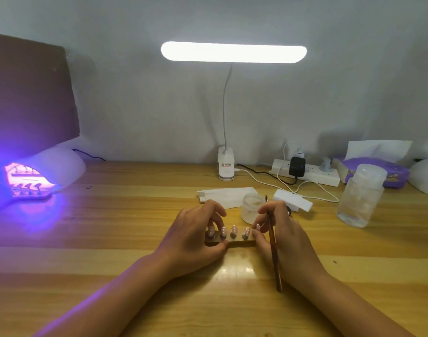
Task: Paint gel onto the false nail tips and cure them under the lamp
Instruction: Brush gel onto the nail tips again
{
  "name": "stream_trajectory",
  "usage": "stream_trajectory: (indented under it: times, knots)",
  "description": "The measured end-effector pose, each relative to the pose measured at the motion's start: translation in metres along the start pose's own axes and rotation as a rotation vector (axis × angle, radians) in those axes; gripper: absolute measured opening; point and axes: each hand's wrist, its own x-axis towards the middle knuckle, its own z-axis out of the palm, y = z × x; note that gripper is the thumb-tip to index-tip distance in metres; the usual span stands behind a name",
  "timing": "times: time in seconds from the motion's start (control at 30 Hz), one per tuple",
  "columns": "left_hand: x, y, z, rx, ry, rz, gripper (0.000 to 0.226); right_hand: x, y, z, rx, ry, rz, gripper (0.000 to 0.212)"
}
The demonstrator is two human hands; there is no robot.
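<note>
While both hands grip the ends of the holder strip [239, 243], the step in hand appears to be repositioning or lifting a painted set, not brushing.

**Hand state.** The left hand [198, 237] pinches the left end of the strip, thumb on the near edge and fingers curled over the far side. The right hand [281, 234] closes on the right end and also holds the brush [272, 242], which lies along the hand with its bristle end pointing far.

**Task items.** Five nail tips [234, 230] stand in a row on short pegs along the strip, at bench [135, 215] centre, near the person. The curing lamp [49, 171] sits far left, lit violet, with a second strip [30, 192] of tips in its mouth.

**Next move, as judged.** Transfer to the lamp calls for a level carry to the left. The lamp mouth is occupied, so the strip inside probably has to come out first. The brush should be kept clear of the tips.

**Materials.**
- Strip: dark, flat, wood-like bar.
- Tips: small, pale pink, glossy ovals. Any uncured gel would smear on contact.
- Brush: slim brown handle.
- Gel jar [251, 207]: low, round and frosted, just beyond the strip.
- Bench: varnished light planks, reflective.
</note>
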Motion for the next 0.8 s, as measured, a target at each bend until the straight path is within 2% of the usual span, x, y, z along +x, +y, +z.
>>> stream_trajectory:
  times: [0.2,0.33,0.4,0.47,0.53,0.6,0.67,0.73,0.8]
  knots:
    - [-0.001,0.001,0.0,-0.094,-0.031,-0.081,0.046,-0.002,0.001,-0.006,0.059,-0.04,0.044,0.047]
    - [0.0,0.003,0.003,-0.188,-0.072,-0.146,0.045,0.007,0.008,-0.023,0.123,0.215,0.086,0.019]
    - [0.002,0.007,0.007,-0.196,-0.113,-0.159,0.043,0.011,0.019,-0.033,0.052,0.271,0.095,0.028]
    - [0.005,0.01,0.01,-0.197,-0.166,-0.172,0.045,0.012,0.032,-0.038,-0.09,0.204,0.109,0.021]
    - [0.007,0.013,0.008,-0.244,-0.252,-0.214,0.053,0.013,0.043,-0.036,-0.235,0.068,0.137,0.011]
    - [0.013,0.015,0.003,-0.365,-0.284,-0.293,0.061,0.015,0.048,-0.033,-0.292,-0.025,0.171,0.017]
    - [0.021,0.014,-0.001,-0.498,-0.211,-0.38,0.057,0.015,0.05,-0.029,-0.267,-0.033,0.197,0.024]
    - [0.029,0.009,-0.002,-0.532,-0.147,-0.449,0.044,0.016,0.052,-0.027,-0.243,0.003,0.202,0.03]
    - [0.036,0.003,-0.001,-0.51,-0.18,-0.478,0.042,0.017,0.054,-0.027,-0.253,0.017,0.199,0.036]
